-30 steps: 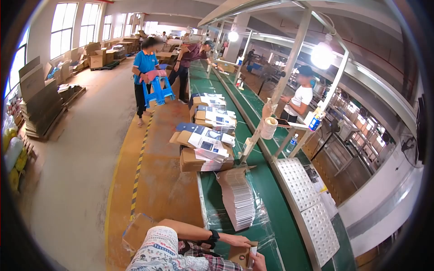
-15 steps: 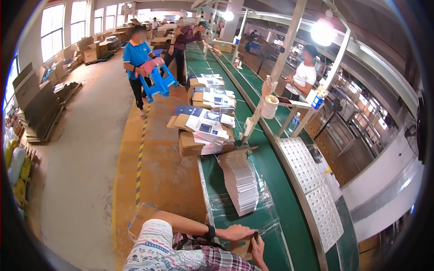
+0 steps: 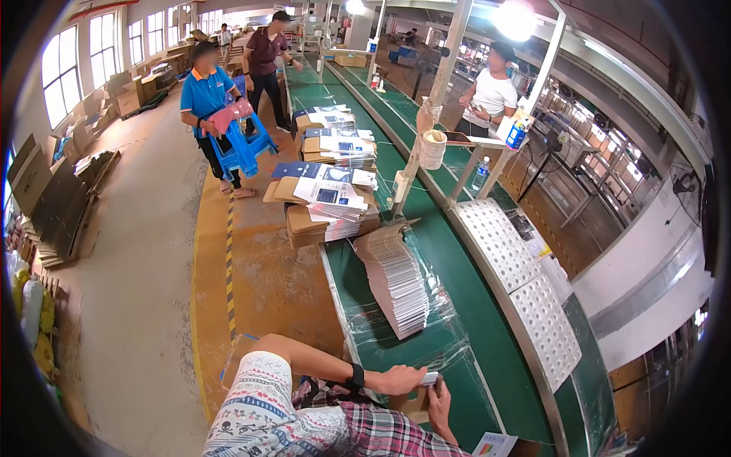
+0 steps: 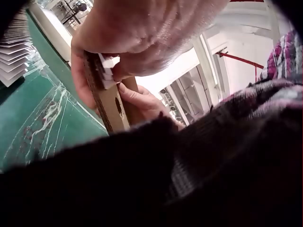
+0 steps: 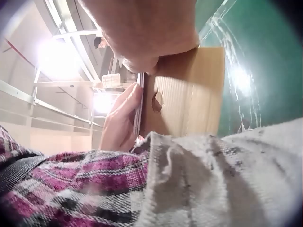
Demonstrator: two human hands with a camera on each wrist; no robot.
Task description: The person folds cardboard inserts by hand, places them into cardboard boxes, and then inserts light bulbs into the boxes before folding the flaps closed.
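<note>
Close over the green belt at the bottom of the head view, both hands hold a small folded brown cardboard piece (image 3: 412, 404) with a white strip at its top edge. An oval hole shows in its brown face (image 5: 189, 90) in the right wrist view. My left hand (image 3: 398, 379), a dark band on its wrist, grips the upper edge by the white strip. Along the right side, my right hand (image 3: 439, 405) holds the cardboard with its thumb near the strip. In the left wrist view, the left hand (image 4: 142, 33) hides part of the strip.
Ahead on the green belt (image 3: 449, 297) leans a row of white-edged folded sheets (image 3: 396, 286), with stacks of flat printed cartons (image 3: 327, 194) behind. A white perforated panel (image 3: 518, 282) runs along the right. A person in blue (image 3: 209, 103) carries blue stools (image 3: 245, 148) in the aisle.
The hands keep hold of the cardboard, and its white strip now shows between them. A printed card has come into view at the bottom. The person in maroon has straightened up.
</note>
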